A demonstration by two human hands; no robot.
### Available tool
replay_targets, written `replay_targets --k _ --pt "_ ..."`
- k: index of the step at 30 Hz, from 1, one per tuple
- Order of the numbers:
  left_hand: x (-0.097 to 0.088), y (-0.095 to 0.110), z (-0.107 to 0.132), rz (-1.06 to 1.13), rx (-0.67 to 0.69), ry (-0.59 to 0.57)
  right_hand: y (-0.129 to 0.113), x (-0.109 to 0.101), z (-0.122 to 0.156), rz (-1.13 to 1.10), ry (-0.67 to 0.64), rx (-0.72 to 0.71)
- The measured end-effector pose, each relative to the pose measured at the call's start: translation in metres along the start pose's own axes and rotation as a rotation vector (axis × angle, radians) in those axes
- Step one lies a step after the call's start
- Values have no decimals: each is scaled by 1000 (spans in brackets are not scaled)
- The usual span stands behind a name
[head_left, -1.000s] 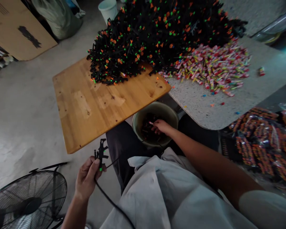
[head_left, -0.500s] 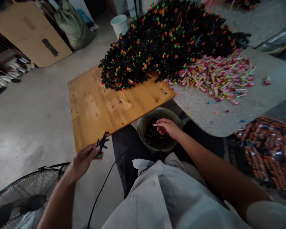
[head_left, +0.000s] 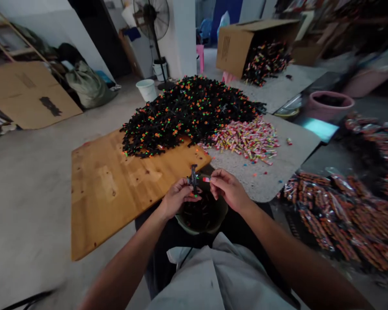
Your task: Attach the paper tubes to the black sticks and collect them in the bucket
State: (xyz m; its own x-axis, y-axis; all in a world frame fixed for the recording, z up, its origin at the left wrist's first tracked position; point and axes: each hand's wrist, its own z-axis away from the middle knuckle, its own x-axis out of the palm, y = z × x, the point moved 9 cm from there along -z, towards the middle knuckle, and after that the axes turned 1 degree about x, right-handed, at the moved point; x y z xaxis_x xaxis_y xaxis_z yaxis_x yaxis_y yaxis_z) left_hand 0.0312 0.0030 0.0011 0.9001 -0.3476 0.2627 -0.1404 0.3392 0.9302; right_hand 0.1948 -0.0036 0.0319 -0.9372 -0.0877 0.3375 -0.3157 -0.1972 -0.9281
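In the head view, my left hand [head_left: 177, 197] has its fingers closed around a small black plastic toy gun [head_left: 194, 178] with green bits on it. Facing it across a narrow gap, my right hand [head_left: 228, 187] pinches a small pink-and-white tube [head_left: 207, 179] with a red end. Both hands are above a bucket [head_left: 224, 215] between my legs, which holds dark pieces. A large heap of black toy pieces [head_left: 187, 107] with orange and green tips lies beyond them. Beside that heap is a pile of the small tubes [head_left: 248, 137].
A wooden board [head_left: 97, 189] lies to the left, and a grey speckled tabletop [head_left: 233, 165] to the right. Bagged orange-and-black goods [head_left: 336, 211] lie low at right. Farther off stand a cardboard box [head_left: 233, 47], a pink tub [head_left: 330, 103] and a white bucket [head_left: 147, 89].
My left hand has brought the toy gun rightward from beside the board to over the bucket. My right hand has raised the tube out of the bucket towards it. The view has tilted up.
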Motion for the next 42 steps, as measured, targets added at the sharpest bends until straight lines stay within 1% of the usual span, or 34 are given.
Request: replay_targets --k 2,5,7,9,11,12,13,15,16,17,19,21,23,26,28,35,42 --pt "13 5 -6 -31 13 -70 3 -6 4 2 17 6" --pt "31 10 -8 -99 8 -204 14 -10 7 14 13 38" --pt "38 10 -6 -110 -19 -274 20 -7 8 29 -14 53" --pt "40 7 -4 -79 -47 -308 23 -4 9 43 -46 52" --pt "40 3 -4 -35 -66 -299 22 0 10 68 -69 40" --pt "38 3 -5 -39 -57 -272 22 2 11 89 -86 35" --pt "34 4 -7 -67 -32 -226 22 4 11 112 -110 35" --pt "23 12 -9 -169 65 -94 23 8 13 159 -168 50" --pt "19 17 -9 -217 117 -42 23 8 14 167 -179 61" --pt "16 21 -9 -246 151 -12 22 5 13 160 -167 65" --pt "16 23 -8 -230 141 -28 16 -7 9 123 -83 47" --pt "20 19 -8 -160 77 -99 6 -18 5 82 6 7" --pt "25 15 -7 -107 34 -153 -2 -24 2 67 42 -16" --pt "30 12 -7 -100 21 -202 -7 -24 0 73 37 -13" --pt "32 11 -8 -114 19 -215 -7 -22 0 86 27 -11" --pt "31 17 -7 -221 96 -214 -1 -25 2 92 18 -11" --pt "29 16 -7 -315 146 -203 -4 -27 2 205 -2 -55"
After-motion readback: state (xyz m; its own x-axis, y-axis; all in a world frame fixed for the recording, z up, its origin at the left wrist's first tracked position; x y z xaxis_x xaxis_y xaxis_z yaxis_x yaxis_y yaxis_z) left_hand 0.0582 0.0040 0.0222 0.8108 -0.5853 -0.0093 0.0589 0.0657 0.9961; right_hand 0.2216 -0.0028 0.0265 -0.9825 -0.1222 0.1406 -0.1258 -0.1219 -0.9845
